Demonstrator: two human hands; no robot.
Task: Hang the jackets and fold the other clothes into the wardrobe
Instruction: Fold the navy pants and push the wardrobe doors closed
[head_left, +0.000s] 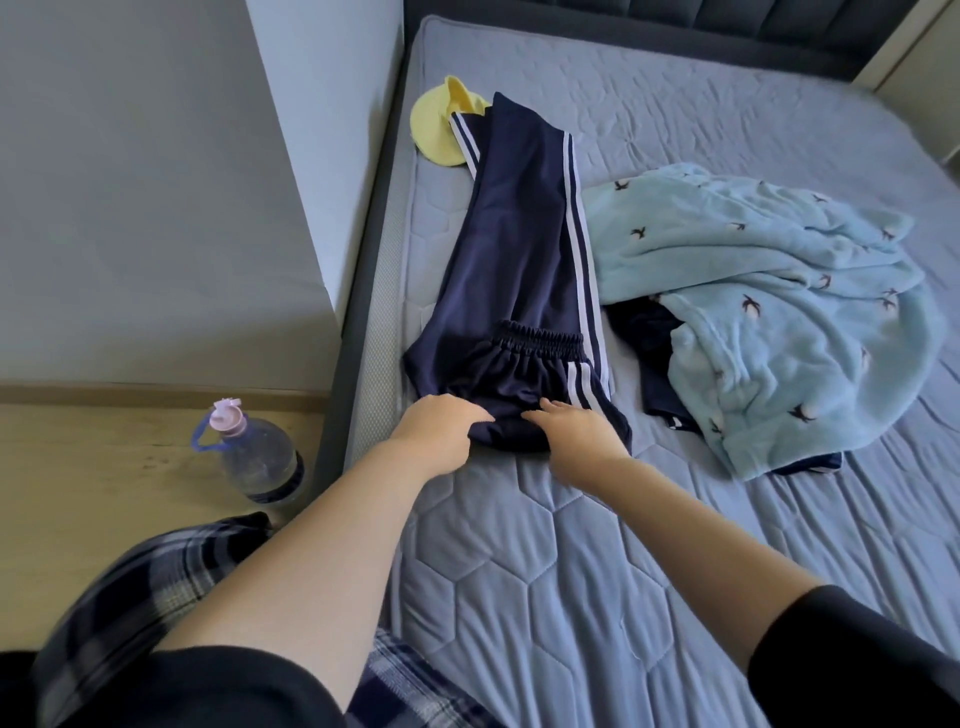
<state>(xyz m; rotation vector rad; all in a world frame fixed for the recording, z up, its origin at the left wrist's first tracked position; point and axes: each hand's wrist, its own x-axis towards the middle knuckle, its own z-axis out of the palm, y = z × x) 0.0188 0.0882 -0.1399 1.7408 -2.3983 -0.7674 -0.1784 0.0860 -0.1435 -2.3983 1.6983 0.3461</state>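
Observation:
Navy track pants (519, 260) with white side stripes lie lengthwise on the grey quilted mattress (519, 561), the waistband end folded over toward the legs. My left hand (441, 426) grips the near folded edge on its left side. My right hand (571, 431) lies on the same fold at its right, fingers fairly straight and pointing left. A light blue fleece garment (779, 312) with small bird prints is crumpled to the right, with a dark navy piece (654, 353) partly hidden under it.
A yellow cloth item (436, 124) pokes out from under the far end of the pants. A water bottle (254, 457) with a purple cap stands on the wooden floor left of the bed. A grey wall corner rises at left.

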